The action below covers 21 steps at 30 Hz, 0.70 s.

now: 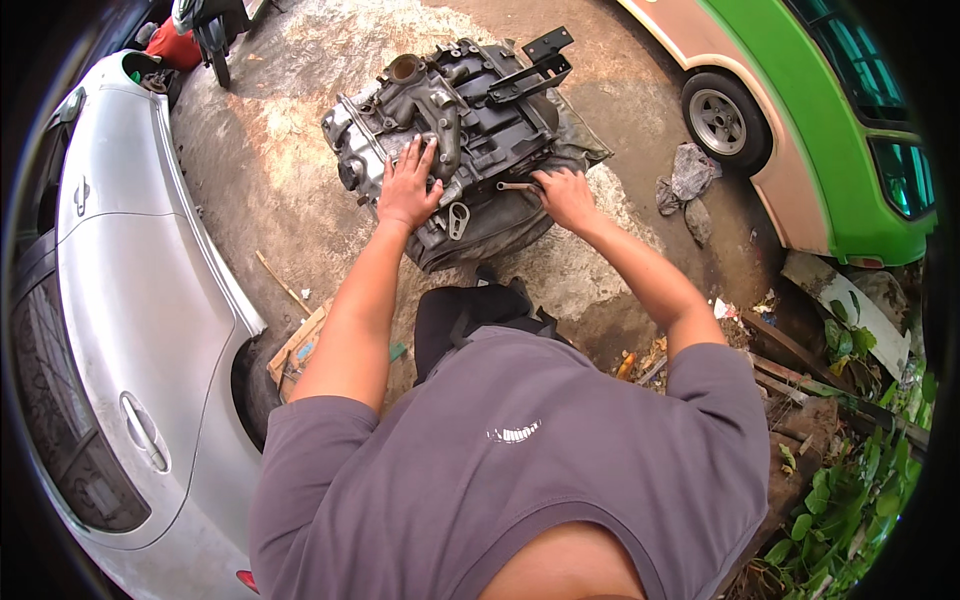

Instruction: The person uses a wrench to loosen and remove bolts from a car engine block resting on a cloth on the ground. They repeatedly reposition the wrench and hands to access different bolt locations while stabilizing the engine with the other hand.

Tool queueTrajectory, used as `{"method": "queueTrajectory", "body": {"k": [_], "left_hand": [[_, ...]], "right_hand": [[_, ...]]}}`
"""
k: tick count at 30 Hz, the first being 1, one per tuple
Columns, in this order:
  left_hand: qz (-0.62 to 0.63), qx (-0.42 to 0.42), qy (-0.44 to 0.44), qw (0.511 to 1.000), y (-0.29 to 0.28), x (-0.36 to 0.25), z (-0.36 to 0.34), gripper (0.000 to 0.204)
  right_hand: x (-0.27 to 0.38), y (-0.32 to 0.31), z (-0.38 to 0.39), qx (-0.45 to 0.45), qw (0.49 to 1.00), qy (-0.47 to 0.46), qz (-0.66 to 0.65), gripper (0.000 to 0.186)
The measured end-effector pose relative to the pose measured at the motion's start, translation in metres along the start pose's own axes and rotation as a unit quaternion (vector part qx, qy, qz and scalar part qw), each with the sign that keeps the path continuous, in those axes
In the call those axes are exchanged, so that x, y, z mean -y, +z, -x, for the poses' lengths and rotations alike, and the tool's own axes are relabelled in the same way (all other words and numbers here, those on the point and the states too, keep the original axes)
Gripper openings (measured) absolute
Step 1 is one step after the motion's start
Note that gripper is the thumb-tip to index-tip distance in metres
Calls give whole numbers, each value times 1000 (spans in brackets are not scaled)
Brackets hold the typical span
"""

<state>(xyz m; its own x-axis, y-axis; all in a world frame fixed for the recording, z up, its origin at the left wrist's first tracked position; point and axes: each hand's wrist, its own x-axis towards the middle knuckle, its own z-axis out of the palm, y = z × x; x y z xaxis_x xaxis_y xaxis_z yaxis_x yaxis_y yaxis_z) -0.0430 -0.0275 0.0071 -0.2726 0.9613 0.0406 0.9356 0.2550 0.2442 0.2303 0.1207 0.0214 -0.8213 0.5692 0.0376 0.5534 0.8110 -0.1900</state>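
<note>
A silver car stands at left, a green-and-tan vehicle at right, near leafy plants.

**Q:** State the illumination.
**A:** Bright daylight from above. Ground left of the engine appears pale, nearly washed out in patches. Recesses within the engine read near black.

**Q:** Glare?
**A:** Broad sheen on the silver car, left of the engine; turquoise reflections in the bus windows, right of it.

**Q:** Sharpness and distortion?
**A:** Engine edges are crisp. Outward from the engine, straight lines bow; black vignetting encloses the view.

The right hand hides one end of the wrench.
</note>
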Motion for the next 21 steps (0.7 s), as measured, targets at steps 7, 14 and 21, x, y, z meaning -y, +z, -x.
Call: {"method": "queueTrajectory", "body": {"k": [7, 14, 21], "left_hand": [[-7, 17, -4, 1000, 1, -1, -1, 77], [-13, 10, 3, 1000, 0, -2, -1, 76], [2, 9, 4, 1000, -1, -2, -2, 76]], "right_hand": [[9, 128, 38, 4, 701, 361, -614, 13], [47, 173, 23, 56, 631, 402, -661, 19], [58, 170, 14, 40, 673, 371, -639, 30]]}}
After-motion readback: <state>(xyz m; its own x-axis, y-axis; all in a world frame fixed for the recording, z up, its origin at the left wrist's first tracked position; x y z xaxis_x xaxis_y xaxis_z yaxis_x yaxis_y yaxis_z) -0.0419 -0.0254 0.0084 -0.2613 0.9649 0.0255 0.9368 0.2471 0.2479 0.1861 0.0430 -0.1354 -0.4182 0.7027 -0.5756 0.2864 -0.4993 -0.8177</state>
